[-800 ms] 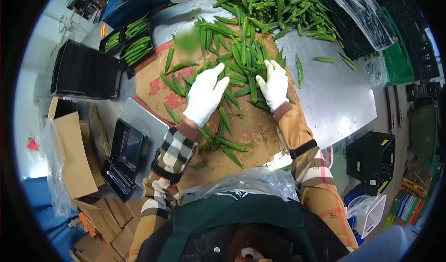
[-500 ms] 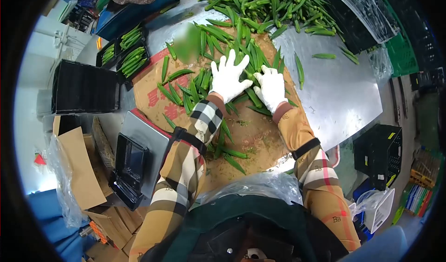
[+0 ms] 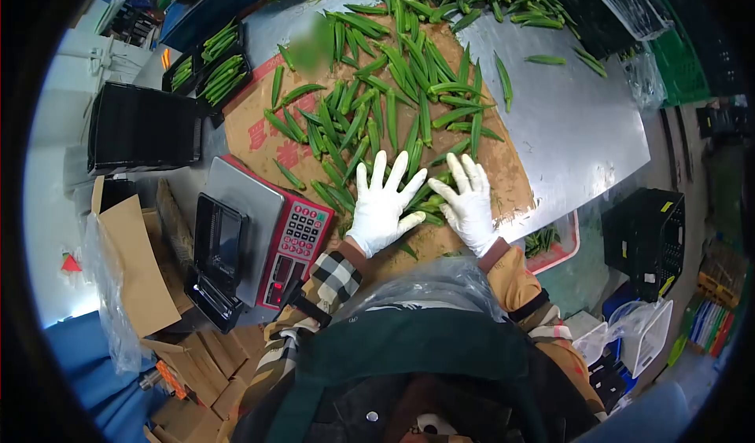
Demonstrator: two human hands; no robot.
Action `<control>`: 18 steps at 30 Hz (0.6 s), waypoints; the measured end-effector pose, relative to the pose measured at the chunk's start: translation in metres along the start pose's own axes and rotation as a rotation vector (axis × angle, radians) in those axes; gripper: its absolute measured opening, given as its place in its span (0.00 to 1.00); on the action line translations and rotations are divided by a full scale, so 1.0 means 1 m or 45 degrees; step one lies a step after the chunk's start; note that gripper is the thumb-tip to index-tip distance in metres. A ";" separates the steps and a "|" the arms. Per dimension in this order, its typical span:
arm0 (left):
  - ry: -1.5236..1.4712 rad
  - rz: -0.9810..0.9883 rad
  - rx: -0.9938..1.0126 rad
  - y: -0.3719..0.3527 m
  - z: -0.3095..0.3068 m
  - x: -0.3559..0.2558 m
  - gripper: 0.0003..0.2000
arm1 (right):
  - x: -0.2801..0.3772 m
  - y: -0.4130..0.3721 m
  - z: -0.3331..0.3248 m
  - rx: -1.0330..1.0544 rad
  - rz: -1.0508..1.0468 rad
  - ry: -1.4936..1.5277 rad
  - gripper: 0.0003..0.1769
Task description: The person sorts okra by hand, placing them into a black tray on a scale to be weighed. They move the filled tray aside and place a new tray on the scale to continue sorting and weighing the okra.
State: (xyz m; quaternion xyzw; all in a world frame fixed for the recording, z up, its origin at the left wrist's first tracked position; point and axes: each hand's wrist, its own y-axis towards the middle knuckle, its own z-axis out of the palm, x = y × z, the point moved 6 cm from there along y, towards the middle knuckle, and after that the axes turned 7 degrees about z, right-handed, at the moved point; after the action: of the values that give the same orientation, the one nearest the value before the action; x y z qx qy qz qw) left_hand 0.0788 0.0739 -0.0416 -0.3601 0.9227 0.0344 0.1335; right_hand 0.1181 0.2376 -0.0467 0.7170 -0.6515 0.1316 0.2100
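My gloved left hand (image 3: 383, 211) lies palm down with its fingers spread wide at the near edge of the okra pods (image 3: 392, 119), which are strewn over the cardboard sheet (image 3: 507, 174) ahead of me. My right hand (image 3: 469, 209) is beside it, fingers extended and slightly parted, with pods between my two hands; the red-framed scale (image 3: 301, 227) stands to my left.
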 end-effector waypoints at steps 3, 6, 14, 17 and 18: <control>-0.064 -0.005 0.030 -0.018 -0.008 -0.002 0.42 | -0.018 -0.021 -0.039 -0.285 -0.065 0.146 0.27; -0.067 -0.091 0.038 -0.039 -0.014 0.009 0.41 | -0.064 -0.075 -0.078 -0.321 0.395 0.393 0.22; -1.181 -0.681 -0.845 -0.100 -0.016 0.080 0.21 | -0.138 -0.167 -0.091 -0.364 0.806 -0.183 0.32; -1.095 -0.698 -0.868 -0.095 -0.027 0.079 0.18 | -0.098 -0.126 -0.061 -0.337 0.711 0.132 0.25; -1.106 -0.677 -0.858 -0.091 -0.028 0.078 0.18 | -0.091 -0.113 -0.042 -0.333 0.598 0.177 0.24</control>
State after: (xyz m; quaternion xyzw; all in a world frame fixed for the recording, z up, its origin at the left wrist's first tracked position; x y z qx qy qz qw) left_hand 0.0790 -0.0490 -0.0327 -0.5535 0.6007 0.4338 0.3803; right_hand 0.2226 0.3448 -0.0663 0.5025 -0.7953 0.1403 0.3088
